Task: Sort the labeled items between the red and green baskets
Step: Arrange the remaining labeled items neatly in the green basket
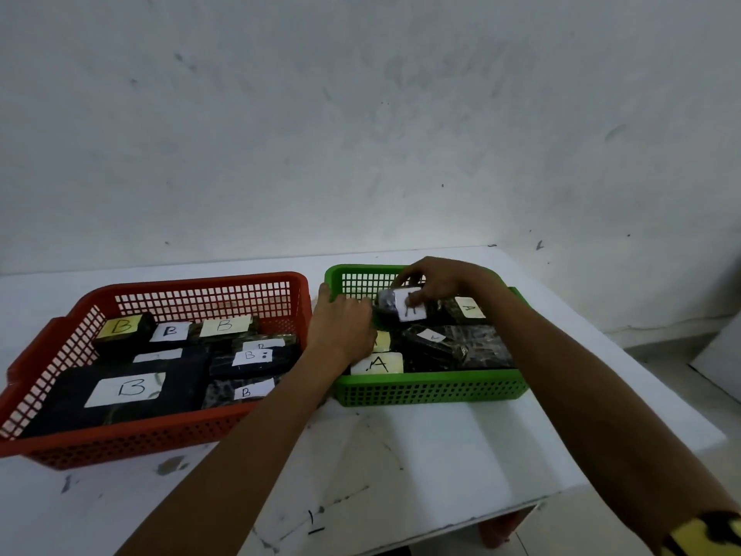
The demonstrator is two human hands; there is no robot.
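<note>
Two hands in the green basket (433, 389): right hand (445, 280) pinches a labelled packet (403, 315), left hand (343, 327) grip unclear; best seat it flat, label up.

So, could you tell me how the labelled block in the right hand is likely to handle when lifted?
The labelled block looks boxy and flat-sided, so it probably won't roll. Its dark wrapping appears glossy, so it may be slippery. The right hand pinches it with fingers alone, suggesting it is fairly light.
</note>
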